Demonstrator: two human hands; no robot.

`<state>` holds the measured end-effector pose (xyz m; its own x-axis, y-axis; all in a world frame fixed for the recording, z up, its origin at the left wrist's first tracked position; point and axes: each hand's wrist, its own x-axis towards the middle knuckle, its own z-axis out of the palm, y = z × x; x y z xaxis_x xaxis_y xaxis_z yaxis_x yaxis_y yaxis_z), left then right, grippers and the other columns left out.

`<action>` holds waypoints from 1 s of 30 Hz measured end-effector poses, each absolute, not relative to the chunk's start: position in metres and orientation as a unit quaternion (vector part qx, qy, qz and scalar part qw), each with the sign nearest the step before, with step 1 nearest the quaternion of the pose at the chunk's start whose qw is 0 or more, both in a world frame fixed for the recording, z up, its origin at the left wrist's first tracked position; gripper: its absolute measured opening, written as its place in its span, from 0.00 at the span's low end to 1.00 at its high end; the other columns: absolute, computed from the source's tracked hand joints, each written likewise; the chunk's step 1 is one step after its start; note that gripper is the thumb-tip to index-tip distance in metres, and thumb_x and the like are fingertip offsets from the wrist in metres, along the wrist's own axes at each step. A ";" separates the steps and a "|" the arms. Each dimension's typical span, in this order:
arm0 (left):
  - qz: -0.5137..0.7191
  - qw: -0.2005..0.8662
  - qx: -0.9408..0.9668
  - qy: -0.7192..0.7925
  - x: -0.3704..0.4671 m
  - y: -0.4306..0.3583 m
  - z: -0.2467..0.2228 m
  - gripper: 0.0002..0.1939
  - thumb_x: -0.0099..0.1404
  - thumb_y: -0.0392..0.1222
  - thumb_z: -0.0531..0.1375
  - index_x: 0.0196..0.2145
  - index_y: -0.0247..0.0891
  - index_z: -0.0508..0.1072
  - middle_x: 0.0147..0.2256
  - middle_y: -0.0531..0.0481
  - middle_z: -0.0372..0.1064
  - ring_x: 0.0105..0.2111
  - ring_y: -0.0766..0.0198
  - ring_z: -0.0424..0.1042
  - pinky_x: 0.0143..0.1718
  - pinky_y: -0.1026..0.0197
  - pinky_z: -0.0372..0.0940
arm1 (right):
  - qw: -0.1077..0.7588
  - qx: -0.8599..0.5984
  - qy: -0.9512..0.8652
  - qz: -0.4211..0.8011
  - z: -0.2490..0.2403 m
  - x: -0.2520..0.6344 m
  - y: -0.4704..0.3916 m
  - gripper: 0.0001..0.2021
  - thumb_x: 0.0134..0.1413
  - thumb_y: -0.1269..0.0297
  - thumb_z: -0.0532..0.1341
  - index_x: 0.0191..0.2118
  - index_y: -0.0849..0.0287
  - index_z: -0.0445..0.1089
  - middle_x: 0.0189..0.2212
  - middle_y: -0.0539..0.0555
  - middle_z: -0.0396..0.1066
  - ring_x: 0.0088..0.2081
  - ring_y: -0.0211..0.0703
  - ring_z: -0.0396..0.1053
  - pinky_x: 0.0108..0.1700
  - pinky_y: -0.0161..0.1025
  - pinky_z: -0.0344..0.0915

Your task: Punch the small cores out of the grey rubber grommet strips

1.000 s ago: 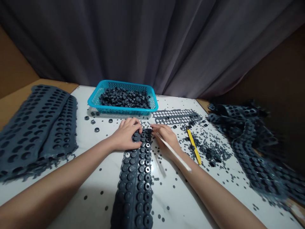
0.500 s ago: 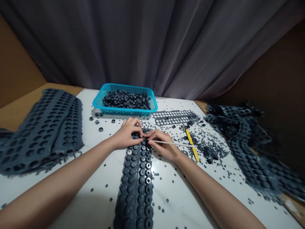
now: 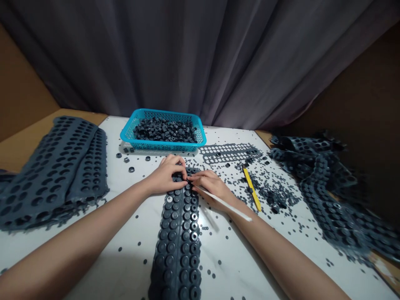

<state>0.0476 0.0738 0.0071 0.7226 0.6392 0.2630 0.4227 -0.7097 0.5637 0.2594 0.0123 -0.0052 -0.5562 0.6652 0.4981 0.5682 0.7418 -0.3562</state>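
A dark grey rubber strip with rows of round raised pieces lies lengthwise on the white table in front of me. Near its far end my left hand pinches at the strip with thumb and index finger; whether a small piece is between them is too small to tell. Close beside those fingertips, my right hand holds a thin white stick, which slants down to the right over the wrist. The stick's front end is hidden by the fingers.
A blue basket of small black parts stands behind my hands. Punched rubber sheets lie left, more strips right. A yellow cutter and a flat perforated sheet lie among scattered black discs.
The white stick has swung: its rear end has dropped down towards me, across my right wrist. My right fingers have curled slightly differently, while my left hand stays almost in place.
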 end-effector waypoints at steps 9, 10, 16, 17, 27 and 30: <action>0.214 0.227 0.896 0.316 0.051 0.079 -0.002 0.08 0.54 0.44 0.64 0.30 0.42 0.68 0.42 0.51 0.61 0.46 0.52 0.58 0.49 0.50 0.52 | 0.331 -0.398 -0.856 0.011 -0.010 0.262 0.020 0.07 0.63 0.68 0.54 0.38 0.58 0.68 0.44 0.57 0.74 0.46 0.46 0.69 0.46 0.46 0.68; 0.215 0.226 0.896 0.316 0.051 0.079 -0.002 0.09 0.54 0.45 0.64 0.30 0.41 0.67 0.41 0.51 0.61 0.46 0.52 0.58 0.48 0.50 0.53 | 0.353 -0.427 -0.832 0.009 -0.010 0.263 0.021 0.06 0.62 0.67 0.54 0.38 0.58 0.68 0.44 0.58 0.74 0.46 0.47 0.69 0.46 0.46 0.68; 0.247 0.205 0.897 0.303 0.048 0.075 0.005 0.06 0.57 0.41 0.61 0.30 0.40 0.66 0.39 0.51 0.62 0.44 0.56 0.59 0.47 0.54 0.54 | 0.435 -0.586 -0.684 -0.004 0.012 0.281 0.027 0.07 0.60 0.60 0.56 0.32 0.56 0.66 0.41 0.59 0.74 0.52 0.56 0.64 0.50 0.54 0.61; 0.254 0.198 0.897 0.304 0.048 0.073 0.008 0.05 0.58 0.40 0.60 0.30 0.40 0.65 0.39 0.51 0.63 0.44 0.56 0.60 0.47 0.54 0.54 | 0.440 -0.589 -0.677 0.022 0.019 0.284 0.026 0.08 0.59 0.59 0.57 0.31 0.56 0.66 0.39 0.58 0.74 0.51 0.56 0.65 0.50 0.53 0.61; 0.218 0.164 0.914 0.301 0.034 0.006 0.037 0.02 0.61 0.37 0.57 0.33 0.40 0.70 0.37 0.50 0.67 0.40 0.56 0.65 0.42 0.52 0.58 | 0.397 -0.485 -0.680 0.380 0.013 0.252 -0.029 0.07 0.58 0.59 0.59 0.34 0.57 0.67 0.41 0.56 0.74 0.39 0.45 0.71 0.37 0.42 0.66; 0.204 0.174 0.912 0.311 0.026 -0.055 0.030 0.07 0.64 0.38 0.56 0.40 0.41 0.70 0.44 0.49 0.68 0.46 0.56 0.65 0.46 0.50 0.60 | 0.404 -0.470 -0.706 0.343 0.005 0.245 -0.031 0.05 0.58 0.61 0.59 0.33 0.56 0.67 0.41 0.56 0.74 0.43 0.48 0.71 0.42 0.45 0.66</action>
<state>0.0260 -0.0551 0.0298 0.7240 0.6375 0.2635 0.4957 -0.7464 0.4440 0.2451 -0.0310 0.0049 -0.2306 0.9409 0.2479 0.3867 0.3224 -0.8640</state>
